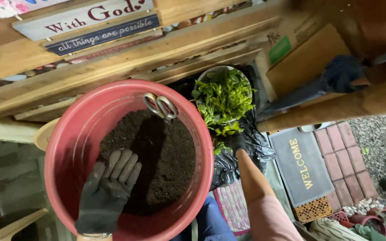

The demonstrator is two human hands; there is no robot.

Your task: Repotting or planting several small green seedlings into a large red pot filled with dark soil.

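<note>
The person's left hand, in a dark grey glove, is lying flat with its fingers stretched out and slightly spread, pressing on the dark soil inside a large red bucket; it is gripping nothing. The soil is filling the lower part of the bucket, heaped toward the far side. A pair of scissors with pale looped handles is resting at the far rim of the bucket, the handles showing above the soil and the blades hidden. The right hand, also in a dark glove and reaching out from a pink sleeve, is sitting at the base of a leafy green plant just beside the bucket on the right; the foliage is covering the fingers, so whether that hand is closed around the stems cannot be told. The plant is standing in a pale round pot wrapped about with a crumpled black plastic bag. Behind both are wooden planks with painted signs hanging on them. To the right, on the ground, a grey doormat is lying beside red brick pavers and gravel.
</note>
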